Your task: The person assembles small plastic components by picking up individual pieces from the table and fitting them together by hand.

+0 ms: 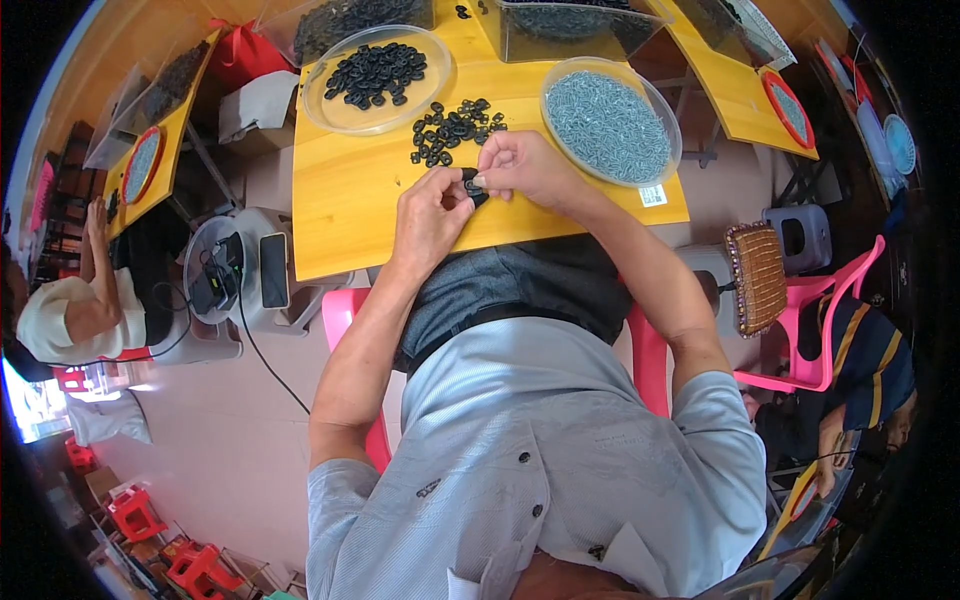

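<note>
Over the near part of the yellow table (pixel 350 220), my two hands meet in front of a loose pile of small black oval pieces (pixel 455 132). Between the fingers of my left hand (pixel 432 215) is a small black plastic part (pixel 470 184). My right hand (pixel 527 168) pinches at the same part from the right, thumb and forefinger pressed together; whether a screw is in that pinch is too small to tell. More black pieces (pixel 375 75) fill a clear round tray (pixel 315 100) at the far left. Many silvery screws (pixel 607 122) lie in a round tub (pixel 672 165) to the right.
Clear bins (pixel 585 40) of black parts stand along the table's far edge. On a grey stool (pixel 270 318) at left lie a phone (pixel 274 270) and black chargers (pixel 212 285) with a cable. Other people sit at tables on both sides. A pink chair (pixel 815 330) stands at right.
</note>
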`<state>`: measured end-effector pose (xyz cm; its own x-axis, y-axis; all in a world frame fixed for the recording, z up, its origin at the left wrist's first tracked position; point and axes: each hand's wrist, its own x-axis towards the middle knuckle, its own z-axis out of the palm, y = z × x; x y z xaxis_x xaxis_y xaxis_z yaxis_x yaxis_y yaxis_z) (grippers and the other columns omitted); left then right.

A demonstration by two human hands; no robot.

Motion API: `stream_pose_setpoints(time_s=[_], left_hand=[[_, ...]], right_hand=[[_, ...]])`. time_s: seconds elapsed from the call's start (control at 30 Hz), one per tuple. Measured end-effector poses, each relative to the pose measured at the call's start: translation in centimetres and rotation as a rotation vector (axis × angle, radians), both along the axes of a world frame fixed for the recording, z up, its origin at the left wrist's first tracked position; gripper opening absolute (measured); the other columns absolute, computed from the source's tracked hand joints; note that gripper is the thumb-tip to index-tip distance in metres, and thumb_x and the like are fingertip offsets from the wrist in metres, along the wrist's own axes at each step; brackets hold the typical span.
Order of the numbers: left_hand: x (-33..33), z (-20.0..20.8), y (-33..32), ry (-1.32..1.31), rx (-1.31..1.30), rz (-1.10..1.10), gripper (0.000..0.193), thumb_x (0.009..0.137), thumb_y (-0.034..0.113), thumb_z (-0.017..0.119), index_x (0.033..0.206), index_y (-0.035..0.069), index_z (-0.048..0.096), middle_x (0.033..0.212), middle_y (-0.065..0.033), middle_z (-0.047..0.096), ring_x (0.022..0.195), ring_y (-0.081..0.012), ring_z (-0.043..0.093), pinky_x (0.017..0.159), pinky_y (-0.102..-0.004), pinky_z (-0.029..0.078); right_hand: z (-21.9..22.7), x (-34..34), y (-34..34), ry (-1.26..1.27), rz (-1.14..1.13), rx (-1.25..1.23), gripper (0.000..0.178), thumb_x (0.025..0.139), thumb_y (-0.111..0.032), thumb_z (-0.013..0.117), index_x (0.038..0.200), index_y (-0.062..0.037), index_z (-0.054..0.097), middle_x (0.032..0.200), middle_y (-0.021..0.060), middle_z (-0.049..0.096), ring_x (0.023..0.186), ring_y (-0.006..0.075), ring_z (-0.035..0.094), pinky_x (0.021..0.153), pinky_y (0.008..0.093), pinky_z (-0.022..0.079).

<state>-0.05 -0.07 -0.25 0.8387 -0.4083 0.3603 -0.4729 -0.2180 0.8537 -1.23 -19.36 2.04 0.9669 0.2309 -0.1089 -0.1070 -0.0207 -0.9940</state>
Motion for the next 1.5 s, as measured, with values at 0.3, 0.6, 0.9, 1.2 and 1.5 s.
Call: stream_pose_setpoints(time_s=[0.3,0.6,0.9,1.2,1.5], left_hand=[[0.3,0.2,0.1,-0.034,0.038,0.009,0.02,0.072,-0.006,0.07,0.09,-0.004,0.062,0.073,-0.0122,0.061,0.063,-0.0205,0.061,0.059,-0.0311,0.05],[-0.6,0.5,0.7,-0.069,0.15,0.017,0.014,0.072,0.0,0.073,0.081,-0.002,0.062,0.07,-0.0168,0.061,0.061,-0.0294,0.062,0.058,-0.0358,0.05],[-0.7,0.5,0.7,-0.072,0.149,0.027,0.017,0.073,0.002,0.072,0.085,-0.002,0.061,0.074,-0.0158,0.062,0.066,-0.0306,0.063,0.061,-0.0362,0.05],[1.1,0.5,0.8,0.12,-0.308,0.281,0.023,0.081,-0.003,0.063,0.104,-0.003,0.059,0.083,-0.0021,0.062,0.07,-0.0074,0.056,0.064,-0.0231,0.048],[3.5,-0.5,2.5,0.457,-0.655,0.382,0.024,0.089,0.001,0.057,0.113,-0.001,0.056,0.081,-0.0018,0.058,0.065,-0.0072,0.053,0.059,-0.0215,0.044]], right_hand=[[-0.1,0.3,0.1,-0.005,-0.012,-0.034,0.011,0.079,-0.002,0.067,0.086,-0.0011,0.059,0.068,0.0032,0.06,0.058,0.0081,0.056,0.051,0.0208,0.043],[-0.3,-0.2,0.1,0.015,0.044,-0.026,0.01,0.081,-0.003,0.068,0.084,-0.0022,0.059,0.068,0.0024,0.059,0.06,0.0082,0.056,0.054,0.0208,0.044],[-0.1,-0.1,0.1,0.043,0.059,-0.054,0.008,0.08,-0.001,0.065,0.084,-0.0028,0.058,0.067,0.0028,0.06,0.058,0.0092,0.057,0.052,0.0225,0.044],[5.5,7.3,1.0,-0.203,-0.041,-0.046,0.013,0.083,-0.003,0.063,0.095,0.0024,0.063,0.079,0.0088,0.068,0.069,0.0134,0.065,0.065,0.026,0.053],[2.3,6.6,2.6,-0.292,0.032,-0.48,0.011,0.082,-0.007,0.066,0.092,-0.0035,0.068,0.08,0.0047,0.069,0.067,0.0141,0.064,0.066,0.0271,0.051]])
